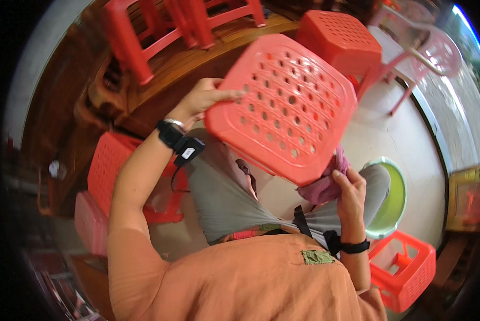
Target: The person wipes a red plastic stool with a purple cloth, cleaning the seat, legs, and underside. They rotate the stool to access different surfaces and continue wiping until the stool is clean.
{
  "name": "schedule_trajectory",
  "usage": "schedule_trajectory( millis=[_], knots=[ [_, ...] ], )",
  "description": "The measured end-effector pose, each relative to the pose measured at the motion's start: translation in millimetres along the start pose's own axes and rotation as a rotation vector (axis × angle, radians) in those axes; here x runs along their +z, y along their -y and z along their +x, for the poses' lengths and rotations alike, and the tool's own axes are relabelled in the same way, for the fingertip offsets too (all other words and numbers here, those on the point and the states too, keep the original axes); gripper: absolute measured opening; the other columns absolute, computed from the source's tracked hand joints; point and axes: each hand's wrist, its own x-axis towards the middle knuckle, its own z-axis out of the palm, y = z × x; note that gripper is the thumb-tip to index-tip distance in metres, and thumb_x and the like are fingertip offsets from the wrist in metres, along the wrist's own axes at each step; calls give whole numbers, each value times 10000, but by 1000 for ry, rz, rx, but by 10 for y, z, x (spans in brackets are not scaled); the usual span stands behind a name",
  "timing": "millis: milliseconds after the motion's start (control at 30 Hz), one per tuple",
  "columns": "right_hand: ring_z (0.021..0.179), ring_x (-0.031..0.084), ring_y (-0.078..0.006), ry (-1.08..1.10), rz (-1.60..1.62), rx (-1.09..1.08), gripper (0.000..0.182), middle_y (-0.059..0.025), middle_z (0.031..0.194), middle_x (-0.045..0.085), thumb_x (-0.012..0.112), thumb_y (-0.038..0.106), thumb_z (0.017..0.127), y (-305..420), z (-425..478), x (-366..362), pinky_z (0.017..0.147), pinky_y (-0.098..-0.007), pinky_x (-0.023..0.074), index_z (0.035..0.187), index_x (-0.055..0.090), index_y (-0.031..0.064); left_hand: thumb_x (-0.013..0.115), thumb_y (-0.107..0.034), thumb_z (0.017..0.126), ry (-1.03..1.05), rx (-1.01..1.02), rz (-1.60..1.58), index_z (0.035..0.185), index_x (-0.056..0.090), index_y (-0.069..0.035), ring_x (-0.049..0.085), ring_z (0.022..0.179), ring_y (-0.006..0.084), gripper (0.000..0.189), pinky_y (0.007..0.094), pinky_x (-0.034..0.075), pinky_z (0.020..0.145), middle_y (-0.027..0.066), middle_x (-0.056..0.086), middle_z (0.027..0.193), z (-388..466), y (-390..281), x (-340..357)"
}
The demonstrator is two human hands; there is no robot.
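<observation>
Before me is a red plastic stool (282, 108), its perforated seat facing up towards the camera. My left hand (206, 98) grips its left edge, with the thumb lying on top of the seat. In my right hand (349, 186) is a purple cloth (324, 186), bunched against the stool's near right edge. The cloth lies partly behind the seat's corner. The stool's legs are mostly hidden under the seat.
Red stools stand on the wooden bench (232, 40) ahead. Another perforated stool (340, 38) is beyond mine, near a pink plastic chair (420, 52). A green basin (396, 196) sits right of my knee, with a tipped red stool (404, 273) beside it. More stools (111, 172) are at left.
</observation>
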Motion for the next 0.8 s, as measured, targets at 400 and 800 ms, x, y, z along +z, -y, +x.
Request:
schedule_trajectory(
  millis=[400,800],
  knots=[
    [972,713,-173,-374,80,-367,347,-107,1112,745,606,24,935,655,-193,-1403,921,-311,569,1255,681,-86,778,-246,961,-224,-92,-204,1386,655,9,644,1277,201,510,347,488,1116,100,671,1408,449,-43,-1241],
    [1201,673,-284,-535,345,-293,544,-190,1345,666,553,-8,952,261,-513,-2784,1051,-413,548,1490,512,-74,801,-185,929,-295,-75,-409,1348,670,-57,700,1180,277,457,486,546,1056,104,726,1311,465,-246,-1017]
  ],
)
